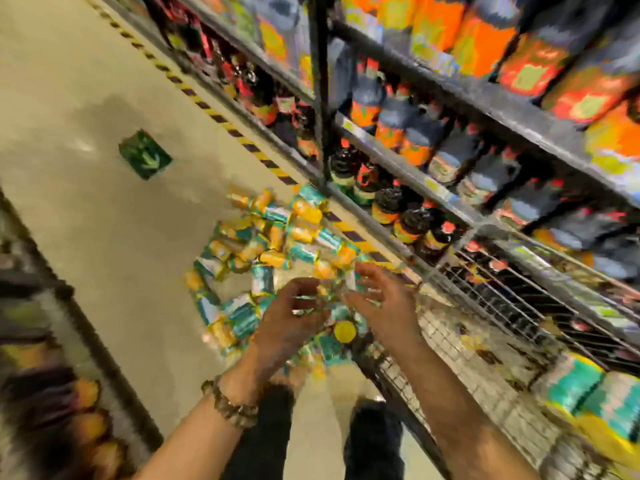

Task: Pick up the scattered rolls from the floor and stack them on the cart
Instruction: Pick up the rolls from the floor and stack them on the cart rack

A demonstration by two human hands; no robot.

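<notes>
Apparently the picking step is under way: the right hand [377, 299] is spread open and the left hand [294, 317] is curled, its grip too blurred to tell, both over the rolls [277, 237] scattered on the floor [104, 202] beside the cart [485, 341] — next comes, probably, a firm grasp and a lift to the right.

The scattered rolls [270, 251] are lying heaped on the floor [86, 98] at the centre. The bottle shelving [415, 188] is running from 12 to 3 o'clock, just behind the heap. The wire cart [485, 341] is standing at 4 o'clock, carrying stacked rolls [588, 396] at its near end. An arrow sticker [145, 154] is sitting on the floor at 10 o'clock.
</notes>
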